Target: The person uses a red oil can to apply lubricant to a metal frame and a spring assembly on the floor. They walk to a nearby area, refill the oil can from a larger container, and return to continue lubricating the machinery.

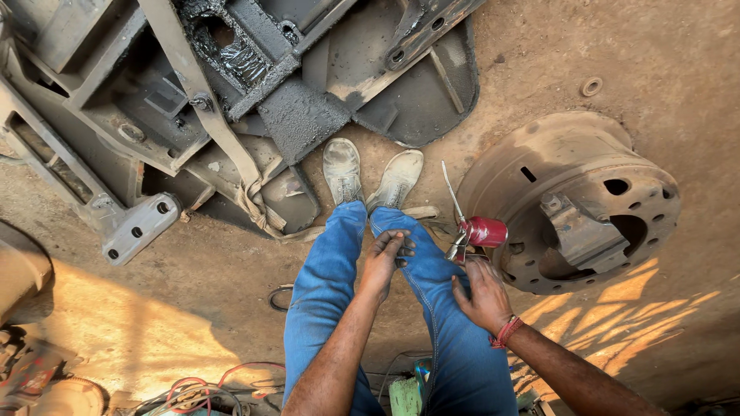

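My right hand [482, 293] grips the handle of a red oil can [482, 231], whose thin metal spout points up and away over the ground. My left hand [385, 260] rests on my blue-jeaned right thigh, fingers curled loosely, holding nothing. My legs in blue jeans [331, 277] stretch forward to two dusty shoes [370, 176] that touch a greasy metal chassis frame [231, 85].
A rusty wheel rim [574, 200] lies on the dirt right of my legs. A webbing strap [258, 202] runs off the frame. A washer [591, 86] lies at upper right. Cables [193, 389] and a green can [405, 397] sit near the bottom edge.
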